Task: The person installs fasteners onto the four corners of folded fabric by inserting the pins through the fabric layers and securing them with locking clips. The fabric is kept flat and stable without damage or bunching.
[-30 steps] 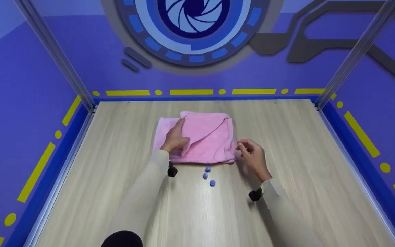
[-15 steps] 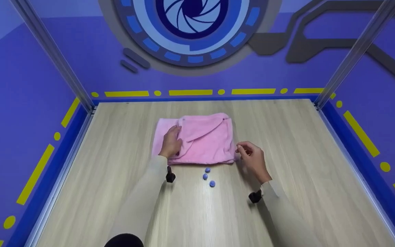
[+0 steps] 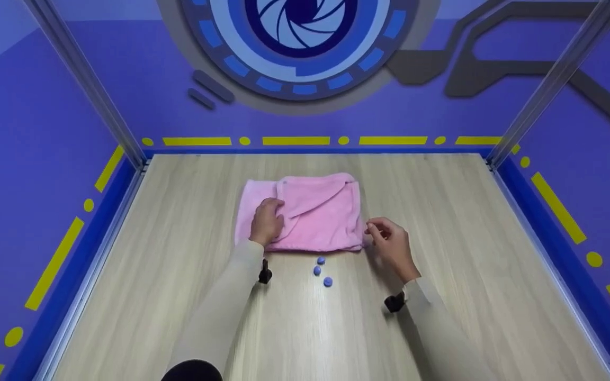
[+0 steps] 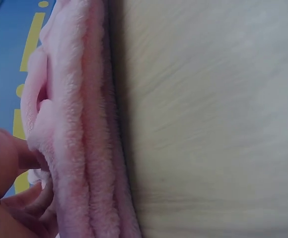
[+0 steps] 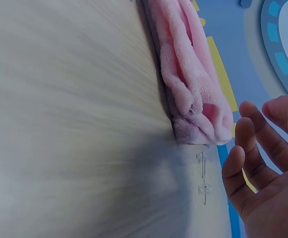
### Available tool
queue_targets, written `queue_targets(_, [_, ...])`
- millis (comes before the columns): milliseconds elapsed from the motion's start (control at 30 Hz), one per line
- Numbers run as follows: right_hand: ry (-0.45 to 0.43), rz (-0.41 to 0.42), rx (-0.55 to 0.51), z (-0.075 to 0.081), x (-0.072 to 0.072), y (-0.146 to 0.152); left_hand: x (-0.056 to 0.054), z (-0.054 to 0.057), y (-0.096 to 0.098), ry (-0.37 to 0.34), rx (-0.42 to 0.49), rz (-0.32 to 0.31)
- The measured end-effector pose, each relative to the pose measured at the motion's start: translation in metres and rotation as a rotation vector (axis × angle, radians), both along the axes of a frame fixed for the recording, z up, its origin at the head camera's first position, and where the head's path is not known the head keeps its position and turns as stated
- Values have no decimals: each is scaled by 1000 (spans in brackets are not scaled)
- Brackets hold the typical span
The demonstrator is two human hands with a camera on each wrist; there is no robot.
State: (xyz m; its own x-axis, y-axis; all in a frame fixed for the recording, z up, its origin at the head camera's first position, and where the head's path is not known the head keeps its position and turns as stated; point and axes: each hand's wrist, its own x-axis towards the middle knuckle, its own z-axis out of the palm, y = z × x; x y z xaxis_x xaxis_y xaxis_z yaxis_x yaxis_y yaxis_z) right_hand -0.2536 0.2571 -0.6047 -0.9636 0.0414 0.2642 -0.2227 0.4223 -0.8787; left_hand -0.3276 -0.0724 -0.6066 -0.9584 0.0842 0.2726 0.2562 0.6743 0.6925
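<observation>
A pink plush towel [image 3: 326, 222] lies folded on the table, its upper layer creased diagonally. My left hand [image 3: 267, 221] is on its left part, at the edge of the upper layer. In the left wrist view, the thumb and bent fingers [image 4: 22, 198] appear to pinch a fold of the towel [image 4: 79, 124]. My right hand [image 3: 392, 244] hovers just off the towel's right edge. Its fingers [image 5: 246, 129] are loosely bent, with nothing seen between them. Two clear pins [image 5: 203, 188] lie by the towel's corner in the right wrist view.
Several small blue round pieces, one of them a blue disc [image 3: 328, 282], lie in front of the towel. The wooden table [image 3: 469, 222] is enclosed by purple-blue walls [image 3: 125, 106] at the back and sides. A dark round object [image 3: 192, 370] covers the bottom edge.
My left hand has drawn back toward me, and its index finger, straight before, is now bent at the towel's flap. The flap's far edge lies flatter. My right hand has hardly moved.
</observation>
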Motion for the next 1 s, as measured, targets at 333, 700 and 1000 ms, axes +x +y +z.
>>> queue_targets(333, [-60, -26, 65, 3, -2, 6, 7, 0, -7, 57, -42, 29])
queue_targets(700, [-134, -13, 330, -3, -7, 18, 30, 5, -18, 178, 29, 39])
queue_targets(1000, [-130, -21, 479, -6, -10, 23, 53, 12, -19, 222, 103, 12])
